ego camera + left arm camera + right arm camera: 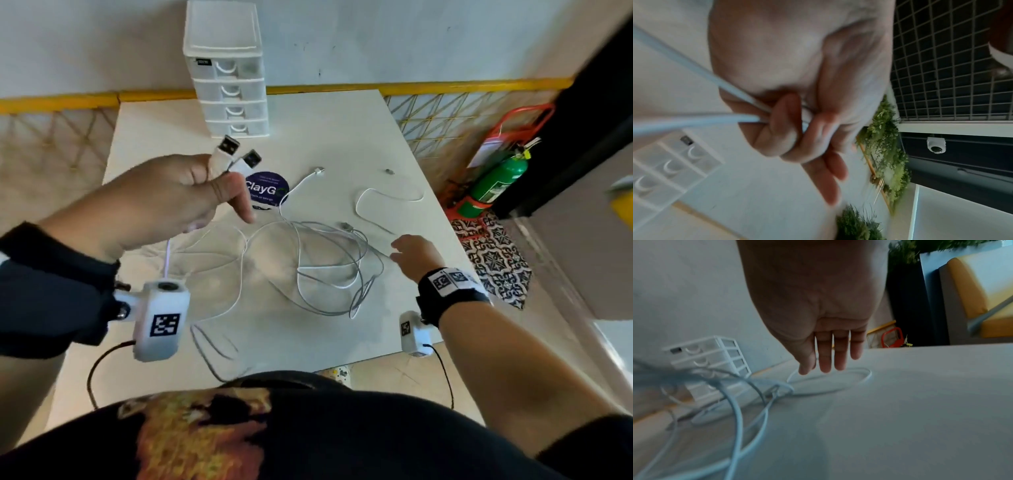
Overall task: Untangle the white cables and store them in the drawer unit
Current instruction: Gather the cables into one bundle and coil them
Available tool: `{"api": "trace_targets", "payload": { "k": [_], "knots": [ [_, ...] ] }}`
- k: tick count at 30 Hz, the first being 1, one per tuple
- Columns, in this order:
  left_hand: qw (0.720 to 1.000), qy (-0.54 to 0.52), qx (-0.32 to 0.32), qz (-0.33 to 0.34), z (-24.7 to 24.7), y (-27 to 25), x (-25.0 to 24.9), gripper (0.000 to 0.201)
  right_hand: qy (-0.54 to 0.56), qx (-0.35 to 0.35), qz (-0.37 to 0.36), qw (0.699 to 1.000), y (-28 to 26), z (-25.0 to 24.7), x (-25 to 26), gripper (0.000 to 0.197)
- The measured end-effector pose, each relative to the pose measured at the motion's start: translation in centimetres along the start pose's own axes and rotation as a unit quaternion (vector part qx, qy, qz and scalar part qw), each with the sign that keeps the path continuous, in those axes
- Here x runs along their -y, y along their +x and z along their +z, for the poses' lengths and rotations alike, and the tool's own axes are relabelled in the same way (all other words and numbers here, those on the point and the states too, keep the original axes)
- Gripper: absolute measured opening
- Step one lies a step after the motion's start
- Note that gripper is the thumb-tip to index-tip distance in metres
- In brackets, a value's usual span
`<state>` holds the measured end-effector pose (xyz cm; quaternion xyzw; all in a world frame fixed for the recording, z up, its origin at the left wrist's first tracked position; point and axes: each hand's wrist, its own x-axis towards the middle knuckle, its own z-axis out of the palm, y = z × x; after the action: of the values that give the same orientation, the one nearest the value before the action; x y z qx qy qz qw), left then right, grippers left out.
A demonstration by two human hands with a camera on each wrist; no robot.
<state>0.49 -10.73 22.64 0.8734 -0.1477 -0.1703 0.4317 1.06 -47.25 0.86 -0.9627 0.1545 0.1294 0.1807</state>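
Note:
My left hand (191,192) is raised above the table and grips two white cables near their USB plugs (236,156), which stick up past my knuckles. In the left wrist view the two cables (731,104) run into my curled fingers (783,129). The rest of the white cables (318,260) lie tangled in loops on the white table (342,130). My right hand (411,253) hovers low over the tangle's right side, fingers (836,356) straight and empty, just above a cable loop (830,376). The white drawer unit (227,72) stands at the table's back, all drawers closed.
A round dark sticker (269,190) lies on the table behind my left hand. A small loose connector (388,171) sits at the far right. A green fire extinguisher (496,181) stands on the floor right of the table. A wall is right behind the drawer unit.

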Motion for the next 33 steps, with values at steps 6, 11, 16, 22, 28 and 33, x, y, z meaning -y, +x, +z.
{"api": "trace_targets", "payload": {
  "k": [6,11,16,22,28,33],
  "knots": [
    [0.965,-0.244,-0.096,0.012,3.2,2.2,0.8,0.036,-0.132,0.010,0.037,0.991,0.2,3.2,1.1,0.030],
    [0.926,-0.359,-0.113,-0.027,4.7,3.9,1.2,0.027,-0.149,0.060,0.023,0.987,0.6,3.7,1.7,0.032],
    [0.914,-0.379,-0.140,-0.044,6.0,5.3,1.5,0.024,-0.115,0.073,0.021,0.990,1.9,2.6,1.8,0.030],
    [0.912,-0.375,-0.157,-0.061,7.7,6.2,1.2,0.025,-0.059,0.040,-0.073,0.995,5.2,1.7,3.9,0.039],
    [0.908,-0.373,-0.171,-0.083,8.2,5.8,1.8,0.029,-0.110,0.065,-0.041,0.991,5.6,3.3,5.6,0.032],
    [0.897,-0.387,-0.198,-0.081,7.9,5.2,2.6,0.032,-0.218,0.034,-0.054,0.974,4.2,5.0,6.0,0.036]
  ]
}}
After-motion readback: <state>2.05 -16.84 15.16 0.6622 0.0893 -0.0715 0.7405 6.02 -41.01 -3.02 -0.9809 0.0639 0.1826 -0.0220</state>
